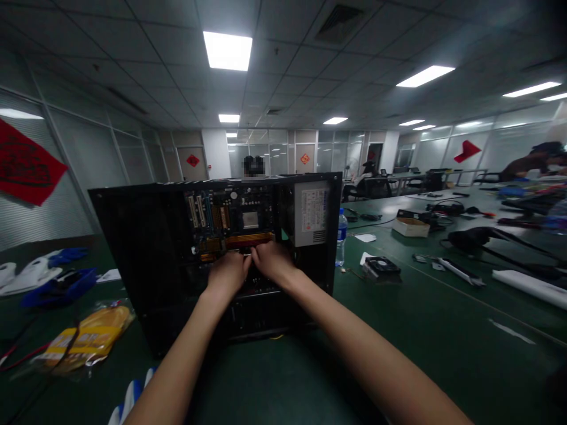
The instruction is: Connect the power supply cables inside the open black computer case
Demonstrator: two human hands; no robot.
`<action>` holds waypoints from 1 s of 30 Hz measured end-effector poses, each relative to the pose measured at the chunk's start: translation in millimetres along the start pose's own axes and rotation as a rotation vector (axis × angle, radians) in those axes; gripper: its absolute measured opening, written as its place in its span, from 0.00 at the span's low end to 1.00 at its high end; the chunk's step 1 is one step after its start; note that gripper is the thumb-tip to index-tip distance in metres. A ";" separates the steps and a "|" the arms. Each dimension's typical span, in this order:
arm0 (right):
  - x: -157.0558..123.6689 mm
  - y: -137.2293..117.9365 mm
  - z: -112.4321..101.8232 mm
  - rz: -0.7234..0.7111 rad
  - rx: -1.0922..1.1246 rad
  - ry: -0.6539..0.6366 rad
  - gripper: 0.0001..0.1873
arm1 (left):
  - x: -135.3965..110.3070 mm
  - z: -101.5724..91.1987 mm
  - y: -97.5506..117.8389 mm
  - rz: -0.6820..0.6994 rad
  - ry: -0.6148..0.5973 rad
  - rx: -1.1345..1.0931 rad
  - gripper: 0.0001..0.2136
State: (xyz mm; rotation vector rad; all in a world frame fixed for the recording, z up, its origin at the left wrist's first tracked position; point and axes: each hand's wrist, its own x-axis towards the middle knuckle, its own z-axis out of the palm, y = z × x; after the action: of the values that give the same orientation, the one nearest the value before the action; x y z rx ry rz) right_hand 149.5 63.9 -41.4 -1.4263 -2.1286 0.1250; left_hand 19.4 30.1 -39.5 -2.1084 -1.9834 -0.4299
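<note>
An open black computer case [150, 265] stands upright on the table in front of me, its inside facing me. Inside it are a motherboard [261, 200] with a square metal-topped chip [250, 220], and a power supply [310, 212] at the upper right. My left hand [227, 273] and my right hand [273, 260] meet at the board's lower part, just under the orange memory slots [250, 240]. Both have their fingers drawn together, thumbs nearly touching. A thin pale edge shows between them, but what they pinch is hidden.
The green table [425, 330] carries a water bottle [341, 236], a dark drive [381, 268], a small box [410, 226] and cables on the right. Left lie a yellow packet [91, 333], a blue tray [62, 289] and gloves [33, 273]. A person [535, 159] sits far right.
</note>
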 end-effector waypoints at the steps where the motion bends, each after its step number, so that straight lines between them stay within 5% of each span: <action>1: -1.4 1.4 0.7 -0.032 0.002 0.016 0.23 | 0.7 1.4 -0.6 0.016 -0.015 -0.011 0.24; 9: -8.5 5.5 0.9 -0.171 0.115 0.003 0.23 | 5.5 4.2 -5.9 0.109 -0.101 -0.068 0.18; 15: -12.1 5.3 -1.6 -0.164 0.066 -0.022 0.23 | 1.7 -0.6 -1.4 0.085 -0.079 0.039 0.18; 25: -14.0 3.1 -4.3 -0.158 0.073 -0.011 0.24 | 3.8 2.6 -6.7 0.264 -0.108 -0.147 0.18; 30: -13.5 8.6 -1.5 -0.069 0.016 -0.087 0.23 | -6.3 -5.9 4.5 0.039 0.015 0.090 0.22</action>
State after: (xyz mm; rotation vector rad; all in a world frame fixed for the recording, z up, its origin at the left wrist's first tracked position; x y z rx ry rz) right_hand 161.1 55.4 -48.7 -1.3591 -2.2402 0.1799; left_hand 23.2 21.8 -36.0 -2.0791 -1.9123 -0.3417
